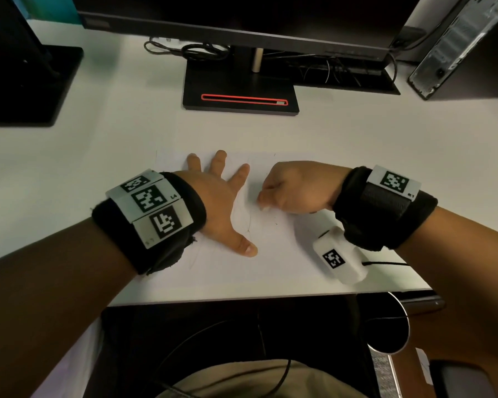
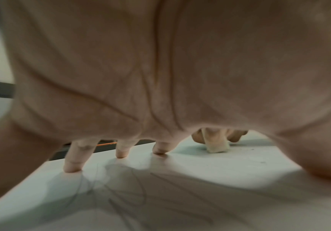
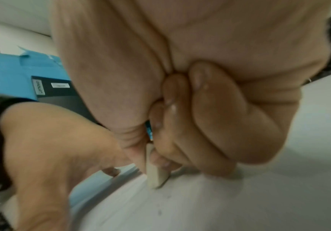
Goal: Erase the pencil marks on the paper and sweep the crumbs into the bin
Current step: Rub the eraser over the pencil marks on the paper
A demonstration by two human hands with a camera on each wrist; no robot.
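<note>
1. The white worktop [image 1: 84, 156] carries everything; its near edge runs just behind both wrists.
2. A dark monitor [image 1: 242, 12] stands along the far edge, its black base [image 1: 239, 90] with a red-outlined slot sitting in the middle of the far part of the worktop. A second dark stand base [image 1: 26, 84] lies at the far left corner and a computer tower [image 1: 466, 47] at the far right corner, with cables [image 1: 190, 50] bunched behind the monitor base.
3. The paper [image 1: 270, 254] lies flat near the worktop's near edge, white on white, so its borders are faint. Thin pencil marks [image 2: 121, 187] loop across it under the left palm, and a few dark specks [image 2: 262, 162] dot the sheet beside the eraser.
4. The left hand [image 1: 222, 205] is spread wide, fingers [image 2: 73, 157] straight and splayed, tips and thumb pressing the paper down on its left part; it holds nothing.
5. The right hand [image 1: 296, 188] is curled into a tight fist just right of the left hand, close but apart. Its fingers [image 3: 210, 125] and thumb pinch the eraser, and the fist hides most of it from above.
6. A small white tagged block [image 1: 339, 257] hangs under the right wrist band, just above the paper's near right part.
7. The eraser [image 3: 156, 176] is a pale, flat slab standing nearly upright, its lower end touching the paper between the two hands.
8. No bin shows in any view.
</note>
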